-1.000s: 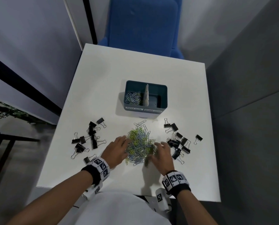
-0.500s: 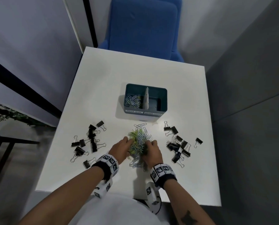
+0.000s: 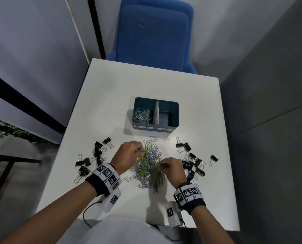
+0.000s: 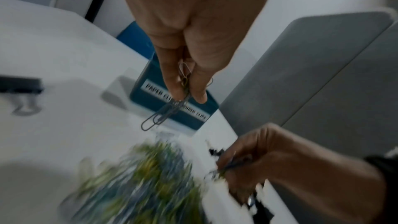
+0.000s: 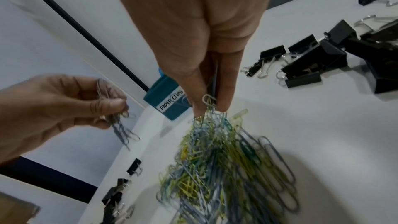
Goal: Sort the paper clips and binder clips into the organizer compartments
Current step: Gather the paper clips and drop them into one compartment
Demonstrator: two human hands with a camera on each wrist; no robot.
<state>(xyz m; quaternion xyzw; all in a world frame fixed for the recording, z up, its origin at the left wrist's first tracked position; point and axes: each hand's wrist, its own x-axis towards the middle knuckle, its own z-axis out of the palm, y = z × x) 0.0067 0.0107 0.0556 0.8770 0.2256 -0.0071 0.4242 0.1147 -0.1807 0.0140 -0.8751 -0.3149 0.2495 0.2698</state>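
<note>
Two pinches of paper clips [image 3: 149, 164] lifting off the pile: left hand [image 3: 127, 154] and right hand [image 3: 171, 169] each gripping some. Next, up to twelve o'clock, into organizer [image 3: 156, 112]'s left compartment; binder clips [image 3: 190, 158] untouched.

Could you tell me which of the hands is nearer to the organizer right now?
Left. The left hand sits just below the organizer, toward its left corner; the right hand is lower, nearer the person.

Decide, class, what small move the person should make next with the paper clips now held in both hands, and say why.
Probably carry both pinches forward and drop them in the organizer's left compartment, labelled paper clips. The left hand and right hand each pinch paper clips lifted from the pile, and that compartment already holds some.
</note>
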